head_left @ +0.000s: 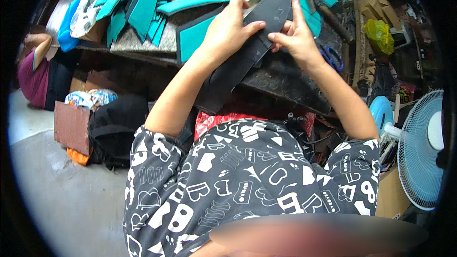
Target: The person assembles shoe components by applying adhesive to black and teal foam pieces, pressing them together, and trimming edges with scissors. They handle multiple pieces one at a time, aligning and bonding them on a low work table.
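A flat black piece of sheet material (276, 7), curved at its upper end, is held up over the workbench in both my hands. My left hand (231, 33) grips its left edge, thumb lying across the face and fingers bent at the rim. On the opposite edge is my right hand (299, 40), thumb pressed near the edge and the index finger extended along it; its other fingers curl partly out of sight. Below my hands the black material continues down toward the bench's front edge. Beside my left wrist lies a teal panel with a black border (193, 37).
Several teal cut pieces (143, 9) are piled on the bench (143, 46). Right of my hands are a hammer (333, 19) and blue-handled scissors (332, 58). A yellow plastic bag (379, 35) and fan (421, 147) stand right. Another person (34, 83) is at far left, near a black bag (119, 131).
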Tool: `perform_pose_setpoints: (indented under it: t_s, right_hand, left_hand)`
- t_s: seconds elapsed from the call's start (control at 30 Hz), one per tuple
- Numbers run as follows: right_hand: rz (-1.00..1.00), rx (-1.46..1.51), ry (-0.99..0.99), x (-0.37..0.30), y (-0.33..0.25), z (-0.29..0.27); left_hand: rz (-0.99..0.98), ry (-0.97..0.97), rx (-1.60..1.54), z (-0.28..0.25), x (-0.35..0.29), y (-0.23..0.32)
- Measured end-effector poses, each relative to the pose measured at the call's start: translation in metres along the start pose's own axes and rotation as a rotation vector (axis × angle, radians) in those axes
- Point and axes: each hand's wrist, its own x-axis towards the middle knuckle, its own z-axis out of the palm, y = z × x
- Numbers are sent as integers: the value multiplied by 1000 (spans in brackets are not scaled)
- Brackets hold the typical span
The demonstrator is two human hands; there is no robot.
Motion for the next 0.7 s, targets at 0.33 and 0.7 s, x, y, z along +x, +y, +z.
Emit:
perform_pose_setpoints:
  t_s: [0.33, 0.7]
  right_hand:
    - [110, 168, -8, -7, -6, 11]
    - [-111, -48, -73, 1, 5, -41]
  left_hand:
    - [-259, -115, -793, -1, 3, 4]
    - [-130, -179, -200, -23, -39, 11]
